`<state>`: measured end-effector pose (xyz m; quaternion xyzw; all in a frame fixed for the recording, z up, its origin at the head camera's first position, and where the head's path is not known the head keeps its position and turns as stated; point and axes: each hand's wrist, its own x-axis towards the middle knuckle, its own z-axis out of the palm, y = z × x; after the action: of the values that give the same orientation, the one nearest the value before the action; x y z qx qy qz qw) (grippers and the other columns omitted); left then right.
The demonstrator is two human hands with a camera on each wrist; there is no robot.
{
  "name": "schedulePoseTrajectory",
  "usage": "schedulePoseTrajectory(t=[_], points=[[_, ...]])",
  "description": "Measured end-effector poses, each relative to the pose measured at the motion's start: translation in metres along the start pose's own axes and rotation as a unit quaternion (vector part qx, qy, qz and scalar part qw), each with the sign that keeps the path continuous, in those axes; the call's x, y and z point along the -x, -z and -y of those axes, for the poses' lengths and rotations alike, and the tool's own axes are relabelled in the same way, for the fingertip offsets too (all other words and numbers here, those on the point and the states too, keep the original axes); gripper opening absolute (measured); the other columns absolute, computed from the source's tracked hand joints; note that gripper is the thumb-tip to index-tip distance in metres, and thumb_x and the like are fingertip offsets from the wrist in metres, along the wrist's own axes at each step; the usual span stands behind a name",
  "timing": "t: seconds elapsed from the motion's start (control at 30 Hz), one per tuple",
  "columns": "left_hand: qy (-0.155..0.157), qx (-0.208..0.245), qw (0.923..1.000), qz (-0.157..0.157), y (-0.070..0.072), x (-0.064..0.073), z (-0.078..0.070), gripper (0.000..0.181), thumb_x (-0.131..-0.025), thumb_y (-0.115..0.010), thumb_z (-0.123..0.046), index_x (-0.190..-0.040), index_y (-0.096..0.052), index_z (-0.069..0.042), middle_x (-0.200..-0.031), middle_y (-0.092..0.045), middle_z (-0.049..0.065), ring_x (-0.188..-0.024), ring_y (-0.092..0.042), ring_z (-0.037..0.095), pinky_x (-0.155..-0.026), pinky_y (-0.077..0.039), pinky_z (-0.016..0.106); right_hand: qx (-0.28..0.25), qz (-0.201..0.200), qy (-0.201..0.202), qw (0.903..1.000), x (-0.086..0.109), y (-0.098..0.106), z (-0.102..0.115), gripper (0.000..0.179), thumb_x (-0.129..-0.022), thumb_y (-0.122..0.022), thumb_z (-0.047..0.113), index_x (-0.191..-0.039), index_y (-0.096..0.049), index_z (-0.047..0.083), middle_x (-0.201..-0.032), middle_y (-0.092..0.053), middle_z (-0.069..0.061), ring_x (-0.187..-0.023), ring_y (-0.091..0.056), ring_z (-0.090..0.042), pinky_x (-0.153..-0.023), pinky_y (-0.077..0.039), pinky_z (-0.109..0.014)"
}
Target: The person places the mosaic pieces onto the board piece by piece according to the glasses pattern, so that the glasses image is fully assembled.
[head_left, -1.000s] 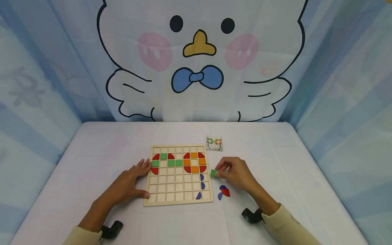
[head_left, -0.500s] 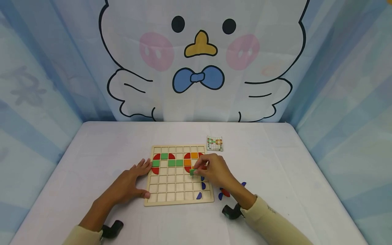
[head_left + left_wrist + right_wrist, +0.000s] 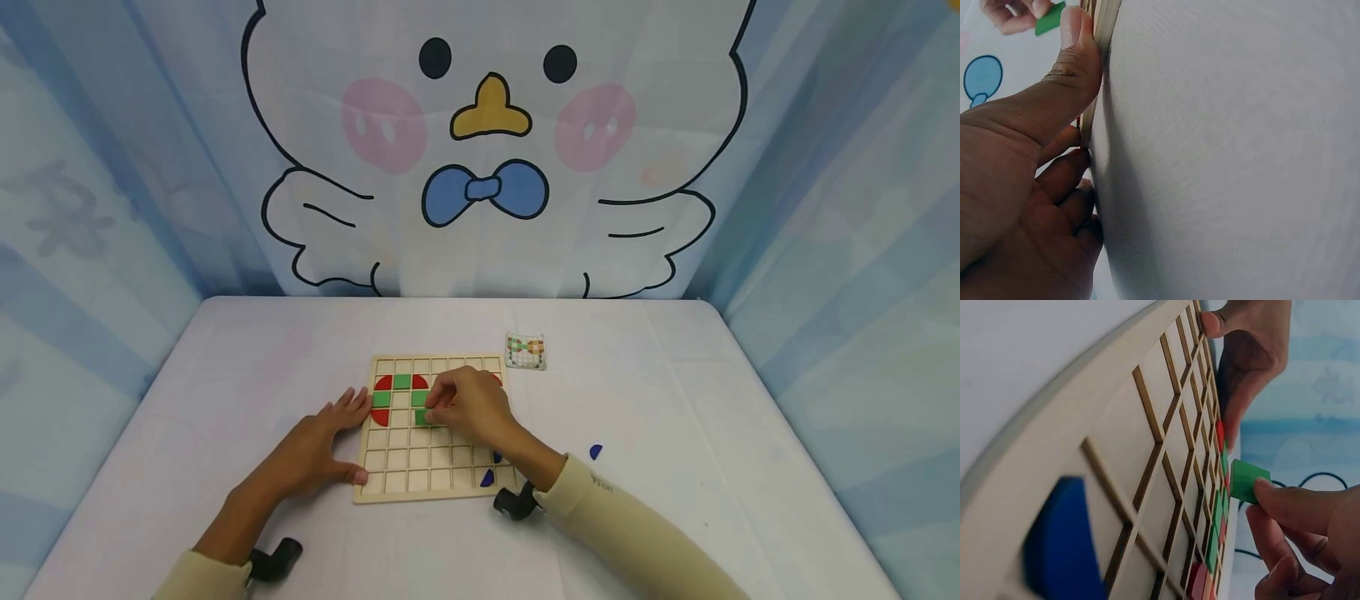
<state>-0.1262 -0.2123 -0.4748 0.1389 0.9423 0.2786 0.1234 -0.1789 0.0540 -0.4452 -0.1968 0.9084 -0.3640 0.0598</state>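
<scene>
My right hand (image 3: 472, 406) pinches a green square tile (image 3: 422, 417) over the wooden grid board (image 3: 418, 481). In the right wrist view, thumb and fingertip hold the green tile (image 3: 1249, 479) by one end, tilted and raised off the board's face. My left hand (image 3: 315, 450) rests along the board's left edge, fingers spread and thumb at the lower corner. Up close, that thumb (image 3: 1072, 56) touches the board's side. Green squares (image 3: 402, 382) and red quarter-circle tiles (image 3: 382, 383) fill some upper cells. The orange tiles at the upper right are hidden behind my right hand.
A small pattern card (image 3: 526, 352) lies beyond the board's top right corner. One blue piece (image 3: 487, 478) sits in a lower right cell; another blue half-circle (image 3: 596, 452) lies on the table (image 3: 675, 400) to the right. My right forearm covers other loose pieces.
My right hand has carried the green tile left, from beside the board's right edge to above its left-middle cells. The left hand and the board have stayed in place.
</scene>
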Motion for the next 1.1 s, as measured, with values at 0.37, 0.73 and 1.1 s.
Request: schedulePoseTrajectory(t=[0.37, 0.73, 1.1], points=[[-0.005, 0.011, 0.9999, 0.003, 0.001, 0.001, 0.0, 0.119, -0.069, -0.095, -0.045, -0.165, -0.035, -0.009, -0.175, -0.026, 0.014, -0.164, -0.019, 0.044, -0.131, -0.021, 0.065, 0.018, 0.02, -0.007, 0.9996, -0.022, -0.023, 0.013, 0.016, -0.087, -0.089, 0.019, -0.079, -0.075, 0.022, -0.069, -0.068, 0.01, -0.063, -0.06, -0.005, -0.052, -0.045, -0.022], [-0.009, 0.007, 0.9999, -0.004, 0.001, 0.002, 0.0, 0.119, -0.069, -0.096, -0.044, -0.165, -0.035, -0.008, -0.174, -0.028, 0.015, -0.163, -0.021, 0.044, -0.13, -0.023, 0.065, 0.072, 0.038, -0.023, 0.9964, -0.029, -0.033, 0.019, 0.018, -0.088, -0.089, 0.025, -0.077, -0.075, 0.023, -0.069, -0.067, 0.012, -0.063, -0.06, -0.006, -0.052, -0.047, -0.023], [-0.015, 0.01, 0.9998, -0.007, 0.0, 0.002, 0.001, 0.119, -0.068, -0.096, -0.044, -0.165, -0.036, -0.008, -0.174, -0.028, 0.015, -0.163, -0.021, 0.044, -0.13, -0.023, 0.066, 0.054, 0.026, -0.015, 0.9981, -0.021, -0.021, 0.016, 0.015, -0.088, -0.088, 0.022, -0.08, -0.076, 0.022, -0.072, -0.068, 0.01, -0.066, -0.06, -0.006, -0.053, -0.047, -0.023]])
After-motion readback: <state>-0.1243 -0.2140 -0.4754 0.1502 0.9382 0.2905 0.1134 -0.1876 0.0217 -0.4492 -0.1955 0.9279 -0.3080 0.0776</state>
